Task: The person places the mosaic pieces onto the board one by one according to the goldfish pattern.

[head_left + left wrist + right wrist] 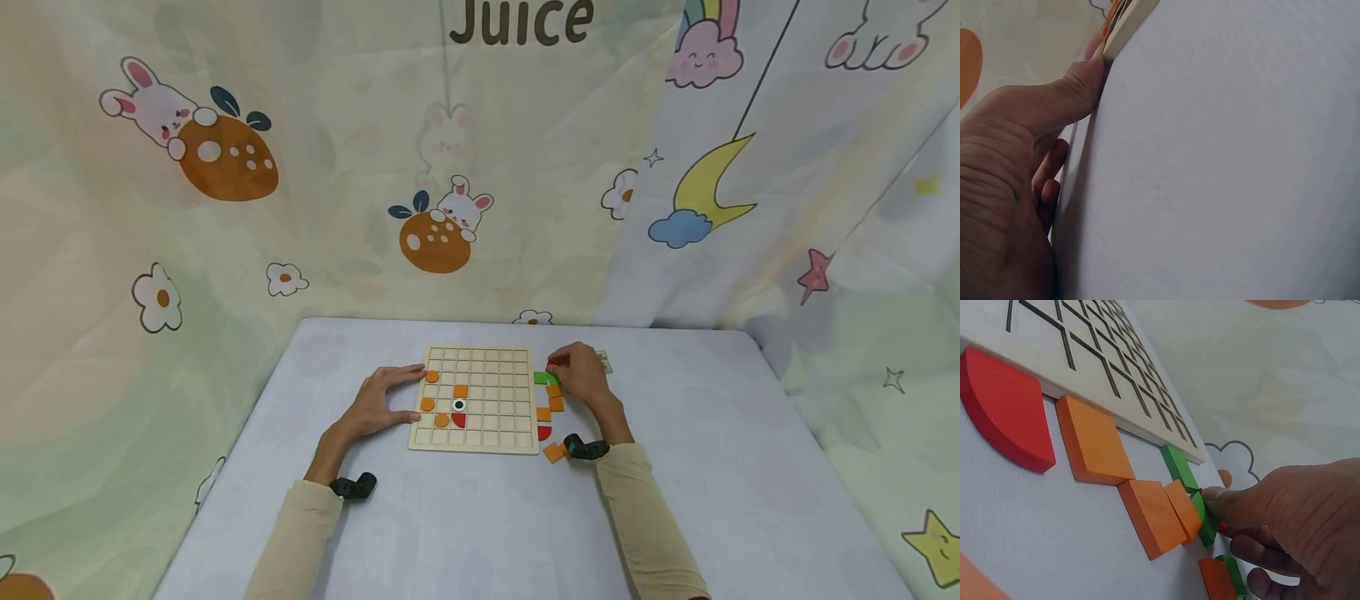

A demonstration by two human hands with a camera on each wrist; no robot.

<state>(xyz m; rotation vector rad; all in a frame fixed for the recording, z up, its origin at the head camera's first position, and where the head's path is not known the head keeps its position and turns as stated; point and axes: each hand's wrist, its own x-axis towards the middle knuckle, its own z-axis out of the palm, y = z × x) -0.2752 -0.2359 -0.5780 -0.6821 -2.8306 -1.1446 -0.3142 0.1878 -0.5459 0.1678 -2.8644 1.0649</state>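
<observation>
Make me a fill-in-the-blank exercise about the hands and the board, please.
The left hand touches the ____ edge of the gridded board.
The right hand pinches a ____ block.
Each plain round piece on the board is ____.

Missing words: left; red; orange.

From my distant seat, I see a pale curtain (337,125) hanging in folds behind a white table (465,533). On the cloth I make out rabbits (161,112), flowers (157,312), a yellow moon (697,185) and "Juice" lettering (522,27). The light looks soft to me.
</observation>
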